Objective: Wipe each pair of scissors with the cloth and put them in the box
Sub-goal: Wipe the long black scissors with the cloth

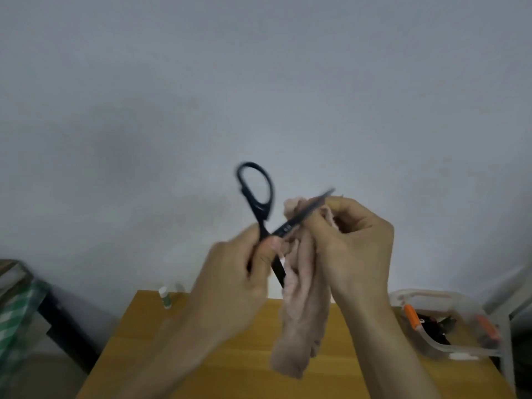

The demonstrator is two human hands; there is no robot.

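Note:
A pair of black scissors (256, 194) is held up in front of me with its blades spread apart. My left hand (239, 272) grips it near the pivot, one handle loop sticking up. One blade points up and right into a pale pink cloth (302, 321). My right hand (351, 243) pinches the cloth around that blade, and the rest of the cloth hangs down over the table. A clear plastic box (443, 323) with orange clips sits at the table's right end, and dark items lie inside it.
The wooden table (178, 349) lies below my hands. A small white and green tube (164, 296) stands at its far left edge. A green checked cloth (14, 321) covers something at the far left. A plain grey wall fills the background.

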